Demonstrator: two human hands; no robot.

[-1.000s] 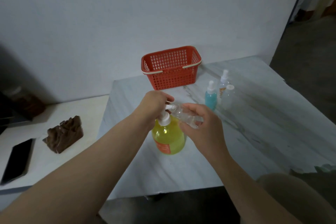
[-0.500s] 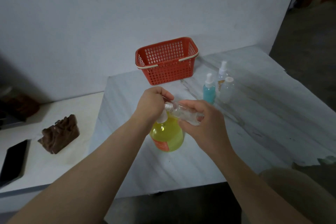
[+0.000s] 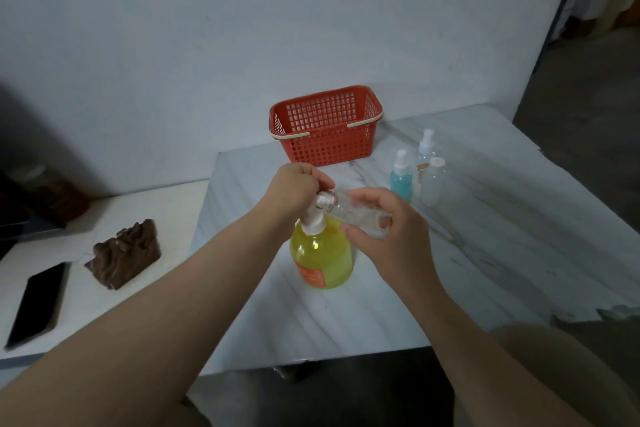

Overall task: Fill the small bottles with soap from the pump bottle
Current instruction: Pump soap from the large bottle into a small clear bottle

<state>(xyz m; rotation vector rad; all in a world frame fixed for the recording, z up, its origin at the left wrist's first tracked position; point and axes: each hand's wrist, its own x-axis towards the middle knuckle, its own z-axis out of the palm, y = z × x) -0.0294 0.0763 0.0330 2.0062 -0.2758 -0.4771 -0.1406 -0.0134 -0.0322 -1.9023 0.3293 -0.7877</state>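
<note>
A pump bottle point(image 3: 323, 258) of yellow soap with an orange label stands on the marble table point(image 3: 485, 246). My left hand point(image 3: 294, 191) curls over its white pump head. My right hand point(image 3: 388, 232) grips a small clear bottle point(image 3: 349, 210), tilted on its side with its mouth against the pump's nozzle. Behind, to the right, stand a small blue bottle point(image 3: 401, 178) with a white spray top and two small clear bottles point(image 3: 433, 180), close together.
A red plastic basket point(image 3: 327, 126) sits by the wall behind the hands. On a lower white surface to the left lie a brown carved block point(image 3: 124, 253) and a black phone point(image 3: 36, 302). My knee shows at the lower right.
The view has shifted slightly. Both hands stay at the pump head, and the white pump collar shows more below my left hand than half a second ago.
</note>
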